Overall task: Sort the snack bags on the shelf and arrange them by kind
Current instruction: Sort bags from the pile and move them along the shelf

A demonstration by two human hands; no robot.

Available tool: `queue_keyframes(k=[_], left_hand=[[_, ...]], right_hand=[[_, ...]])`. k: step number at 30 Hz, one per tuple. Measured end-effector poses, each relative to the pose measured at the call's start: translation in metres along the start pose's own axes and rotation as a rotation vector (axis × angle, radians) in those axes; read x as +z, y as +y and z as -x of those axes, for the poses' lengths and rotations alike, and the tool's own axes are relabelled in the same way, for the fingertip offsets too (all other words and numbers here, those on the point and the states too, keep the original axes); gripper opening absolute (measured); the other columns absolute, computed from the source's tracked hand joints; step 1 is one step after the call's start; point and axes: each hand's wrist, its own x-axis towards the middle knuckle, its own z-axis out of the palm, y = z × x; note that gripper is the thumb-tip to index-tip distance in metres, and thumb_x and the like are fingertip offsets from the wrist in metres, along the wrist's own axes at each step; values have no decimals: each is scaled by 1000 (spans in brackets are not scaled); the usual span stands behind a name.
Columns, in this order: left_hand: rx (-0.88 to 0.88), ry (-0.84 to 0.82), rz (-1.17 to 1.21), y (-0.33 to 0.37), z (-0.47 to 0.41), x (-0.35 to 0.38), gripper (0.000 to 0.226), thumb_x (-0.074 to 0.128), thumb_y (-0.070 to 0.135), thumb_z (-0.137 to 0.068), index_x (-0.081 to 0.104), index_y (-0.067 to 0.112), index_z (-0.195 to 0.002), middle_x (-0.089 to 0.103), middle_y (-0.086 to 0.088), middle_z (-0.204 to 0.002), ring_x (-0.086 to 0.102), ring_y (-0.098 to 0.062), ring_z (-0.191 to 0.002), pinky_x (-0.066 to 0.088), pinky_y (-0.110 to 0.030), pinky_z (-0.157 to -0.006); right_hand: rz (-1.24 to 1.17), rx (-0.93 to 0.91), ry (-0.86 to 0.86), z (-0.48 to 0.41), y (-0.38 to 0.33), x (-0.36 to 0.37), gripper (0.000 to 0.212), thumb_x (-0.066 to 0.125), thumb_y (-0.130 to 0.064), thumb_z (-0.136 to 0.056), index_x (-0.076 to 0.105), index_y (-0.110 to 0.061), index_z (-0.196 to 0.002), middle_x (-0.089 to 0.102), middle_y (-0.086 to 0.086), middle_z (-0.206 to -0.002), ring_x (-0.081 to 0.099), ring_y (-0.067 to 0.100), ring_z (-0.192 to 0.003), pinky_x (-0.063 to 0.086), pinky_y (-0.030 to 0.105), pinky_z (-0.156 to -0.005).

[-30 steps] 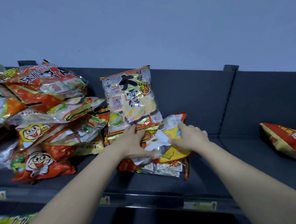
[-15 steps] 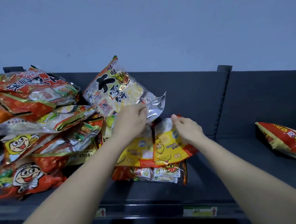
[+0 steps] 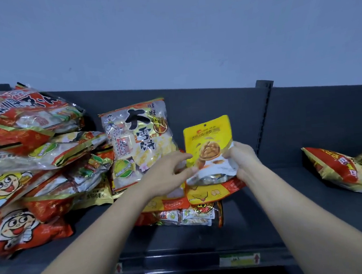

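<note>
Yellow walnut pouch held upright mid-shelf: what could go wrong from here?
1. The yellow walnut pouch is pinched only at its lower corners by the left hand and right hand; it may flop or slip.
2. The big rice-cracker bag leans upright just beside the left hand; a nudge could tip it forward.
3. The heap of bags at left is stacked unevenly and could slide toward the shelf edge.

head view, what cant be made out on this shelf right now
- Flat bags under the yellow walnut pouch: mostly covered by it and both hands, kinds unreadable.
- Left pile: cut off by the frame's left edge.
- Red bag at right: cut by the right edge.
- Shelf price tag: too blurred.
</note>
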Motion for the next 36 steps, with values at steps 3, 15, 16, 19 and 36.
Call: queue_keyframes(k=[3,15,16,19,36], left_hand=[[-12,-87,-147,-6,-1,10,63,50,42,-71,56,19,-130,54,-4,-126,49,-19,-117,41,-37,-100],[237,-124,-595,-3,-18,47,29,47,41,-98,68,22,-103,63,9,-120,53,-17,-116,38,-34,-93],[207,-64,-523,-3,-20,48,27,47,37,-98,66,19,-99,66,5,-109,57,-21,-108,43,-34,-87],[46,163,-185,3,-30,46,19,48,28,-99,54,12,-90,61,-4,-81,56,-26,-81,45,-38,-68],[-334,737,371,55,-98,24,39,44,24,-102,31,18,-66,36,4,-63,31,-9,-52,25,-22,-46]], right_hand=[[-113,-92,132,1,-6,-14,16,41,16,-76,52,4,-81,50,10,-83,47,25,-74,37,35,-62],[-7,-258,229,14,-4,-35,16,50,2,-87,64,-4,-81,65,6,-74,62,18,-62,47,31,-55],[-4,-286,242,15,-5,-36,19,50,2,-88,63,-6,-77,63,3,-70,58,13,-57,44,26,-52],[0,-381,303,14,-12,-40,32,48,2,-88,60,-18,-67,52,-9,-60,42,10,-57,34,23,-52],[5,-504,517,19,-17,-101,26,55,-5,-88,68,-22,-73,65,-10,-70,57,8,-67,47,25,-60]])
